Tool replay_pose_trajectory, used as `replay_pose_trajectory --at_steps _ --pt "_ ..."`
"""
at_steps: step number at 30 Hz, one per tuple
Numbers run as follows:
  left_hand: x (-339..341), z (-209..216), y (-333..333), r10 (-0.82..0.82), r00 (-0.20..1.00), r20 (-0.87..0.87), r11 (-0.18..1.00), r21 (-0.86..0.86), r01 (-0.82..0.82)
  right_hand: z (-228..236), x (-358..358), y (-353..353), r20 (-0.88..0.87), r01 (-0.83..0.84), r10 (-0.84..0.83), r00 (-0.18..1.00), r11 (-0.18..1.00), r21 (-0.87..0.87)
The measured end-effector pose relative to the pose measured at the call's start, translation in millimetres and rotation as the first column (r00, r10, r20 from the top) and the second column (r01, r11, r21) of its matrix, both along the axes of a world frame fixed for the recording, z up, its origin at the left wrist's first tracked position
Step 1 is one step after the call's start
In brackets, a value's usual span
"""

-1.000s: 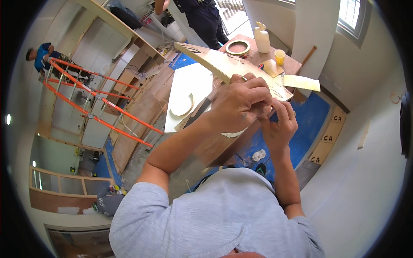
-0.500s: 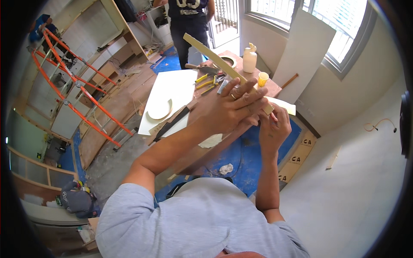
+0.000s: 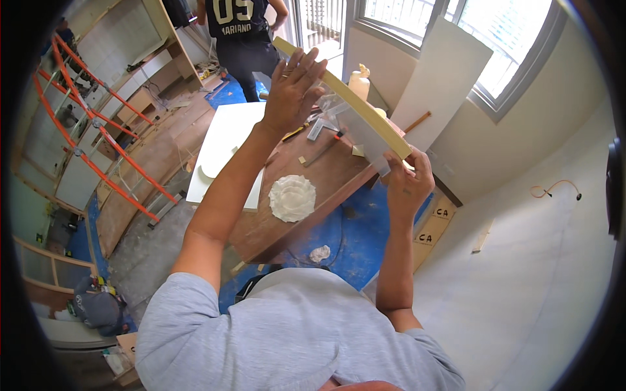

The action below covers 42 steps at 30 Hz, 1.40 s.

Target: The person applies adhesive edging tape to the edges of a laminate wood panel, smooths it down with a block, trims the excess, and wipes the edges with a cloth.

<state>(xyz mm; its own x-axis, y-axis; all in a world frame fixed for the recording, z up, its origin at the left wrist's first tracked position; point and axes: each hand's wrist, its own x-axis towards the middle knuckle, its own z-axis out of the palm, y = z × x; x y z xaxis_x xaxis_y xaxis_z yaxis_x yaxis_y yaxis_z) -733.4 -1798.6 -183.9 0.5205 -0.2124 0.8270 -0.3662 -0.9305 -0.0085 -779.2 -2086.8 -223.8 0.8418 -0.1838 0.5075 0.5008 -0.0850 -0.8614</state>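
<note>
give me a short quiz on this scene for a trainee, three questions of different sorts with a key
1. Multiple choice: what colour are the rails of the ladder on the picture's left?
a) green
b) orange
c) black

2. True or false: the left hand is open, not clenched into a fist.

3. Fill in "upper" or "lower": the right hand holds the panel at its ____ end, as seen in the picture.

Key: 1. b; 2. true; 3. lower

Renovation site with orange ladder (image 3: 96, 122)
</note>
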Motion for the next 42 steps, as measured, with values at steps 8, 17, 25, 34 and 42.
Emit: replay_pose_trajectory --at_steps 8,17,25,34,42 --pt "-1 -9 -36 -0.072 0.997 0.022 0.994 -0.082 0.074 5 3 -1 0.034 0.022 -0.020 0.999 0.999 -0.041" --pt "-25 -10 -90 -0.167 0.985 -0.031 0.983 -0.080 0.164 10 7 -1 0.009 0.061 -0.060 0.998 0.994 -0.090" --pt "1 -3 -44 -0.071 0.997 -0.032 0.996 0.059 0.072 7 13 -1 0.029 0.130 -0.128 0.991 0.989 -0.074" --pt "89 14 80 0.137 0.990 0.020 0.979 -0.155 -0.132 12 38 -13 -0.001 0.181 -0.183 0.983 0.973 -0.145" --pt "30 -67 132 -0.235 0.807 -0.542 0.823 -0.553 -0.132 14 78 -32 -0.037 0.249 -0.272 0.962 0.920 -0.302"
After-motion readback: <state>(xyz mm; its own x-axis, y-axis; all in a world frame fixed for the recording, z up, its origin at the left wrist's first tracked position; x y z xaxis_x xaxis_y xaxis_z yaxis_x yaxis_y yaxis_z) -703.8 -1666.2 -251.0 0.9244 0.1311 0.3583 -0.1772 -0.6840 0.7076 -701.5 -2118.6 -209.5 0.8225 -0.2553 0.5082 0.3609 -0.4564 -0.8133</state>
